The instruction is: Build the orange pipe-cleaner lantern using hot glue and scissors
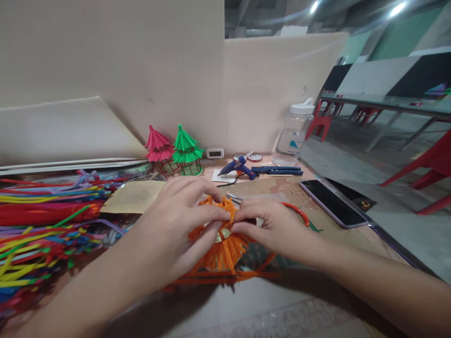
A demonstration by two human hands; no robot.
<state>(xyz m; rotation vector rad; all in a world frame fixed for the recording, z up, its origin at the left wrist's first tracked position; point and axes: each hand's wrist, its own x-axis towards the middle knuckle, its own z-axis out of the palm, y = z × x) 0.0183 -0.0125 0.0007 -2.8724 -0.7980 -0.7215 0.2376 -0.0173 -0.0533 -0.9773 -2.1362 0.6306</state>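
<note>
An orange pipe-cleaner piece (223, 253), a ring with a fringe of short strips round a pale centre, lies in front of me on the table. My left hand (183, 220) reaches over its left side, thumb and forefinger pinched at the upper rim. From the right, my right hand (266, 223) pinches the same rim, its fingertips almost meeting the left ones. Loose orange pipe cleaners (211, 278) lie just below the piece. Scissors with an orange handle (299, 209) lie partly hidden behind my right hand.
Many coloured pipe cleaners (45, 244) heap at the left. Small pink (159, 145) and green (186, 146) tree-like models stand at the back, beside a blue glue gun (239, 166), pliers (278, 170) and a water bottle (292, 136). A phone (333, 204) lies near the right edge.
</note>
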